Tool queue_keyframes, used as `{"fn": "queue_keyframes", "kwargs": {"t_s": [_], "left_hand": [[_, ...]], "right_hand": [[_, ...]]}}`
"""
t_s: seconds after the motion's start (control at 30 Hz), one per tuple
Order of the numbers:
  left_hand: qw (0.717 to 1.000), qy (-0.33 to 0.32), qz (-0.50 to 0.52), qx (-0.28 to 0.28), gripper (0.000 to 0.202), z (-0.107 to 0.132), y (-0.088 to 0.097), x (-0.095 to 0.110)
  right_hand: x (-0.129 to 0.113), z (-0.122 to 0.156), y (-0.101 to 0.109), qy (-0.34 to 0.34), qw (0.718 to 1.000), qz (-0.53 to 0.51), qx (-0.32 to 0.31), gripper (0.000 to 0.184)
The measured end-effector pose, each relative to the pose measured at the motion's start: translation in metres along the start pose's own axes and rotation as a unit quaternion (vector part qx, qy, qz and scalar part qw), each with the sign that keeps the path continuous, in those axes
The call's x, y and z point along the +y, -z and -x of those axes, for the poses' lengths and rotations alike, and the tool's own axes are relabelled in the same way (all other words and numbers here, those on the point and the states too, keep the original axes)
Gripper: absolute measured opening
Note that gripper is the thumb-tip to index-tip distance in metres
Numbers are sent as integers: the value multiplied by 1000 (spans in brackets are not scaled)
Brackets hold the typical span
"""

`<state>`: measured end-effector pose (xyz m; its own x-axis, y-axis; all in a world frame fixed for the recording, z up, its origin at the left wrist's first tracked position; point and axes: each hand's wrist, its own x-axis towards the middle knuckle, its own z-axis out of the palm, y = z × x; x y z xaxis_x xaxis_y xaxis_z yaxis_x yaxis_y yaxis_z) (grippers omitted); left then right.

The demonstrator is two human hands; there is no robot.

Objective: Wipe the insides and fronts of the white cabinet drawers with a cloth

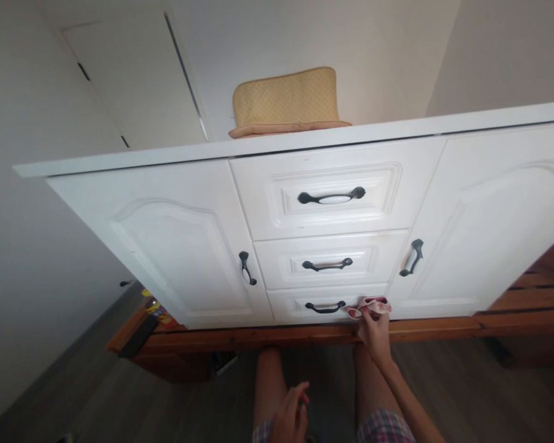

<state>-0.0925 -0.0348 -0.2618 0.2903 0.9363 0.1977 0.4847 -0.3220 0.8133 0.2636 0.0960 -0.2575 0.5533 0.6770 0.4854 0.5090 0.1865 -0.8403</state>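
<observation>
My right hand (375, 332) is closed on a crumpled pink and white cloth (377, 304). It presses the cloth against the right part of the bottom drawer (289, 306), beside that drawer's dark handle (325, 307). My left hand (290, 415) hovers low over my lap, away from the cabinet, with its fingers loosely bent and apart. Nothing shows in it. Above the bottom drawer are a middle drawer (281, 264) and a top drawer (258, 215), both closed, with dark handles.
The white cabinet (87, 203) rests on a brown wooden bench (258, 336). On its top stands a yellow dotted, padded item (286, 98). Closed doors flank the drawers. A colourful package (159, 309) sits by the cabinet's left side. My knees are close to the bench edge.
</observation>
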Motion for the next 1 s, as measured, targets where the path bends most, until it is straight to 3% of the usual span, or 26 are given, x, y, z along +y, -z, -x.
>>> {"fn": "queue_keyframes", "kwargs": {"t_s": [0.13, 0.3, 0.47, 0.6, 0.73, 0.87, 0.93, 1.0], "left_hand": [[998, -50, -16, -14, 42, -46, 34, 44], [987, -126, -59, 82, 38, -112, 65, 117], [963, -225, -65, 136, 36, -176, 76, 171], [962, -234, -70, 117, 52, -214, 67, 184], [960, -234, -99, 115, 52, -232, 65, 190], [966, -220, -84, 102, 42, -232, 73, 199], [972, -200, -74, 103, 40, -229, 74, 205], [975, -178, -63, 114, 38, -227, 71, 210]], "right_hand": [[-21, -3, -5, 1, 999, -3, 46, 35], [-51, -15, -21, 42, 996, 4, 80, 33], [-67, -23, -11, 29, 998, 11, 57, 49], [-60, 9, 22, -84, 993, -4, 78, 75], [-34, 85, 70, -188, 978, 28, 82, 81], [-5, 150, 120, -291, 946, 38, 138, 74], [4, 162, 142, -318, 928, 35, 193, 65], [10, 161, 162, -334, 921, 0, 201, 59]]}}
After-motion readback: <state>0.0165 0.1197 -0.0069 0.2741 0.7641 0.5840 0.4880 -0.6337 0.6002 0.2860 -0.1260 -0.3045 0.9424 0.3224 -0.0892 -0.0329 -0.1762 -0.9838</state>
